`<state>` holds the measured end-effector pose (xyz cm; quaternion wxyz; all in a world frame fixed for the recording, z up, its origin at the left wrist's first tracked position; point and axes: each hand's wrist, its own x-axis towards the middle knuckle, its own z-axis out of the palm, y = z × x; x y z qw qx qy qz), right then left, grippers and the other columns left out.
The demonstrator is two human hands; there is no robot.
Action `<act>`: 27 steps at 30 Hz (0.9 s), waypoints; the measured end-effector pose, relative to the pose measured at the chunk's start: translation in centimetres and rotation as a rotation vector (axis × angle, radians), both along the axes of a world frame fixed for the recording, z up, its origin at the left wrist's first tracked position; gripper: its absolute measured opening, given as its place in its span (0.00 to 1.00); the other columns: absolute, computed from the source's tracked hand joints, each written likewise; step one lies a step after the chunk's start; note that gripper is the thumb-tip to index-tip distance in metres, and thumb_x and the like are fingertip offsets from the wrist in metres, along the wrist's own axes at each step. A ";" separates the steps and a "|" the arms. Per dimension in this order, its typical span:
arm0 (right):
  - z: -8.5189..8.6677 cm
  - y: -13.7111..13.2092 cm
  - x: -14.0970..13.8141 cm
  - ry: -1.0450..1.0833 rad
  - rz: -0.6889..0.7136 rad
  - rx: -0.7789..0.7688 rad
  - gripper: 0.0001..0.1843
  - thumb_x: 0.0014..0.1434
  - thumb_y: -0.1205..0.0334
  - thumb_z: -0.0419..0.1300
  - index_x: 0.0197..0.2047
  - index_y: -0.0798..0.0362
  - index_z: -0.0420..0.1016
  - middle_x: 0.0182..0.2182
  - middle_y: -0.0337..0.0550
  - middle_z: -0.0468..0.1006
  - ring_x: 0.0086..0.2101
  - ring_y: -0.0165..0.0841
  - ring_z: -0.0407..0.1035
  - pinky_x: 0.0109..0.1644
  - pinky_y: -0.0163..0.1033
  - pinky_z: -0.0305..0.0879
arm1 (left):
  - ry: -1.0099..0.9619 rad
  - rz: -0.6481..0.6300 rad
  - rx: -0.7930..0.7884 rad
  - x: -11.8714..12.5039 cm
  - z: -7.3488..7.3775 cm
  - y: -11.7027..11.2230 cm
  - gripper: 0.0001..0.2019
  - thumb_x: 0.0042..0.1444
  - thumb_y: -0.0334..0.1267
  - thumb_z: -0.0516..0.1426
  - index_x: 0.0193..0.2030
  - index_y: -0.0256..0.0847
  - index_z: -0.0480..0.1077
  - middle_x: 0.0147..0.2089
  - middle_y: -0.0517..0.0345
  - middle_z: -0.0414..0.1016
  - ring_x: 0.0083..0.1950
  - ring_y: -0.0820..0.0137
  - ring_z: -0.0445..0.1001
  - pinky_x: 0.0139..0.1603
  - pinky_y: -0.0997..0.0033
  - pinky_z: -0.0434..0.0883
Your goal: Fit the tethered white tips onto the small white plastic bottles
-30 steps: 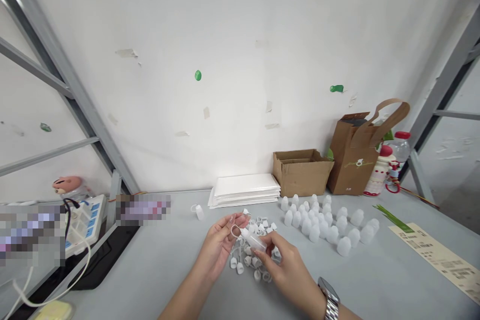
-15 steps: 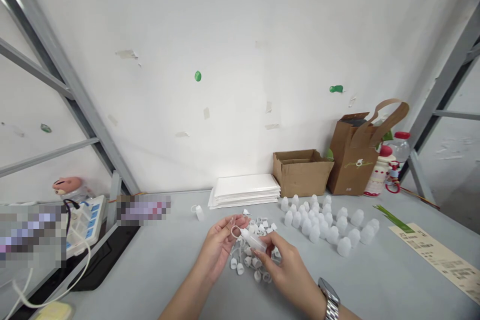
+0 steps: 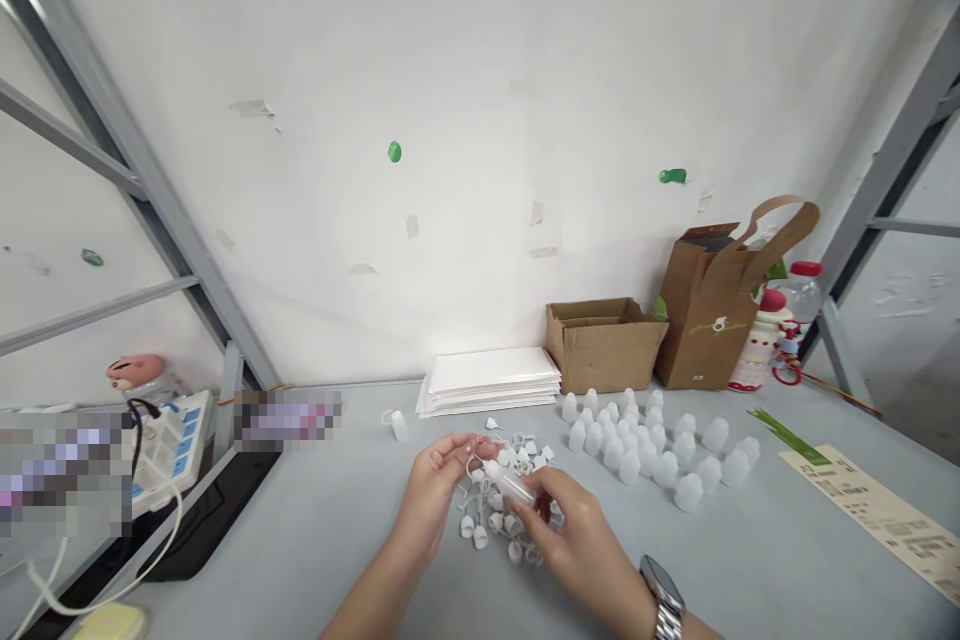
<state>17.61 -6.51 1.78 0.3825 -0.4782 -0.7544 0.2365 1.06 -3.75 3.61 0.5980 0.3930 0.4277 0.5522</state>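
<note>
A small translucent plastic bottle [image 3: 514,488] lies tilted between my hands, its white cap [image 3: 492,468] at the upper left end. My right hand [image 3: 574,523] grips the bottle's lower body between thumb and fingers. Closed at the cap end, my left hand [image 3: 436,480] pinches the cap's thin looped strap [image 3: 472,466]; its fingertips partly hide it. Beneath both hands spreads a pile of loose white caps [image 3: 481,537] with straps. Farther left, one capped bottle [image 3: 399,427] with a strap loop stands alone. Several uncapped-looking bottles [image 3: 629,465] stand grouped to the right.
Behind the pile lies a stack of white sheets [image 3: 491,372]. An open cardboard box [image 3: 606,355], a brown paper bag [image 3: 701,320] and drink bottles [image 3: 757,345] stand along the wall. A printed paper strip [image 3: 877,520] lies right; a power strip [image 3: 180,450] is left.
My left fingers have shifted slightly down at the cap end, and the bottle has tilted and moved a little. The right hand keeps its grip; the caps and standing bottles look the same.
</note>
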 end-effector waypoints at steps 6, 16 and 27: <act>0.2 0.0 0.2 -0.055 0.029 0.017 0.08 0.59 0.62 0.50 0.29 0.53 0.63 0.26 0.41 0.69 0.29 0.32 0.64 0.33 0.36 0.60 | 0.109 -0.038 0.014 -0.3 -0.3 0.2 0.11 0.45 0.40 0.60 0.33 0.36 0.73 0.34 0.49 0.79 0.41 0.62 0.75 0.47 0.64 0.65; -0.3 -0.1 -0.1 0.013 0.030 -0.041 0.08 0.59 0.60 0.50 0.29 0.52 0.64 0.26 0.40 0.71 0.29 0.31 0.65 0.33 0.34 0.61 | 0.006 -0.085 -0.018 0.1 -0.5 0.1 0.12 0.45 0.41 0.61 0.33 0.34 0.73 0.36 0.47 0.79 0.44 0.61 0.74 0.47 0.66 0.66; -0.1 0.1 -0.2 0.073 -0.003 -0.043 0.07 0.58 0.60 0.51 0.31 0.52 0.64 0.26 0.38 0.71 0.28 0.31 0.65 0.33 0.33 0.61 | -0.183 -0.048 -0.012 0.0 -0.1 0.2 0.15 0.45 0.41 0.61 0.38 0.33 0.73 0.40 0.45 0.78 0.48 0.62 0.73 0.53 0.66 0.63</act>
